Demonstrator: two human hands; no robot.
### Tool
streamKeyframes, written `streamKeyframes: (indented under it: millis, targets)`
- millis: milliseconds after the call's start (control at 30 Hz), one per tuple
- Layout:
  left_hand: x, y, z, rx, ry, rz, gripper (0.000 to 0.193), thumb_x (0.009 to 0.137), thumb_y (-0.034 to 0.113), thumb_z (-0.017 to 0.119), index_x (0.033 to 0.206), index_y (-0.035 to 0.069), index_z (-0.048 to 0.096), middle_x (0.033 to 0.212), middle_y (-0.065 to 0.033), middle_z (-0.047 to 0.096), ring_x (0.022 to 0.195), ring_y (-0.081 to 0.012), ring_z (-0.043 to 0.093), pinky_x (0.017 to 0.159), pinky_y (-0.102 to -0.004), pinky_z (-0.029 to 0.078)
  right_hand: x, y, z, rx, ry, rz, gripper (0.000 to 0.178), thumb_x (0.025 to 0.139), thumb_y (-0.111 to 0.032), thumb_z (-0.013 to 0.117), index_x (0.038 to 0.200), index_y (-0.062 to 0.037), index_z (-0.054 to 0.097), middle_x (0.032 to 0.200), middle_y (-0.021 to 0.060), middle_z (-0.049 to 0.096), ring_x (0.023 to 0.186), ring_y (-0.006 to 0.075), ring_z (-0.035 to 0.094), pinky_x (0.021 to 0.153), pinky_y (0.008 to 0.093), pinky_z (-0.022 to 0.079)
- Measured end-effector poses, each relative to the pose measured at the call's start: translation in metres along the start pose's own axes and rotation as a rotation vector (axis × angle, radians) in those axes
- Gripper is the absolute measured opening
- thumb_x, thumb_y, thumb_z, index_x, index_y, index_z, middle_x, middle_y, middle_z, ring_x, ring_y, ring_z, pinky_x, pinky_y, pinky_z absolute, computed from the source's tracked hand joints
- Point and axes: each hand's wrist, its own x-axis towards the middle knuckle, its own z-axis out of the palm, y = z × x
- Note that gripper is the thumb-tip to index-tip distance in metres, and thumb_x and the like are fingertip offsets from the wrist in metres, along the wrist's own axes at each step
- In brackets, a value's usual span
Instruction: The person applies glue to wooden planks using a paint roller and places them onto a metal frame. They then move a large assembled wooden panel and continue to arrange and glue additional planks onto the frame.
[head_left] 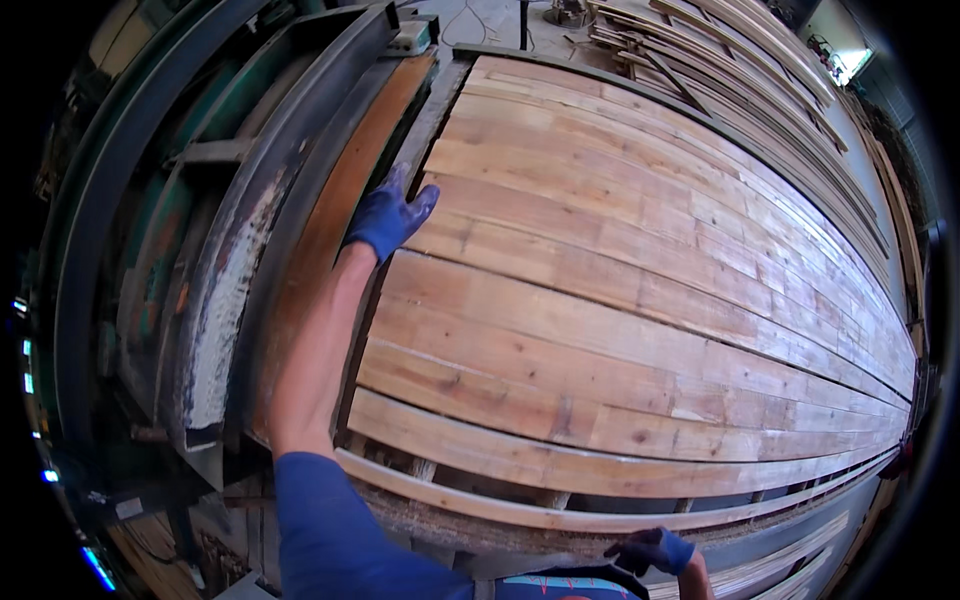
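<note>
Planks (530, 312), flat knotty wood, left gloved grip (385, 218) spread, right grip (655, 550) unclear

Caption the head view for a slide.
Blue-gloved left hand spread beside the ends of pale-brown wooden boards in rows; blue-gloved right hand near frame bottom.

My left hand (393, 213) wears a matt glove (378, 229), and my sleeve (335, 530) is matt cloth. The wooden planks (560, 300) on my worktop (438, 112) look smooth and grained, with a glossy sheen toward its right edge. Beyond its left edge, the metal beam (230, 290) looks rough and crusted; the brown strip (345, 180) near it is smoother.
</note>
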Motion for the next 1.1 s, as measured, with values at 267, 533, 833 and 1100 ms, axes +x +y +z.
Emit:
streamKeyframes:
  millis: [267,533,833,1100]
  targets:
    - [0.066,0.004,0.094,0.000,0.079,-0.190,0.067,0.082,0.053,0.067,0.119,-0.003,0.062,0.116,-0.0286,0.063,0.111,-0.0389,0.061,0.094,-0.0412,0.048,0.027,0.099,-0.044,0.128,-0.087,0.178,0.043,0.096,-0.046,0.054,0.124,-0.0144,0.062,0.092,0.0114,0.073,0.072,0.0283,0.069,0.059,0.0438,0.054]
    - [0.048,-0.022,0.098,-0.213,0.119,-0.139,0.056,0.081,0.045,0.073,0.108,-0.003,0.067,0.099,-0.0250,0.069,0.096,-0.0346,0.068,0.083,-0.0361,0.052,0.055,0.106,-0.038,0.515,0.150,0.174,0.034,0.099,-0.032,0.053,0.110,-0.0025,0.066,0.078,0.0085,0.069,0.058,0.0162,0.060,0.051,0.0272,0.049]
    - [0.045,0.004,0.002,-0.105,-0.075,0.170,0.067,0.086,0.052,0.062,0.124,-0.003,0.058,0.121,-0.0271,0.061,0.115,-0.0385,0.059,0.096,-0.0419,0.048,0.096,0.102,-0.035,1.055,0.458,-0.004,0.018,0.098,-0.040,0.047,0.099,-0.0251,0.057,0.067,0.0043,0.057,0.050,0.0165,0.047,0.040,0.0257,0.038]
    - [-0.227,-0.094,-0.137,-0.567,-0.228,-0.299,0.029,0.099,0.020,0.054,0.121,0.002,0.061,0.116,-0.0091,0.064,0.105,-0.0210,0.063,0.090,-0.0333,0.052,0.105,0.129,-0.022,1.012,0.528,-0.193,0.021,0.090,-0.026,0.056,0.110,-0.0299,0.058,0.090,0.0098,0.067,0.061,0.0211,0.056,0.044,0.0325,0.042]
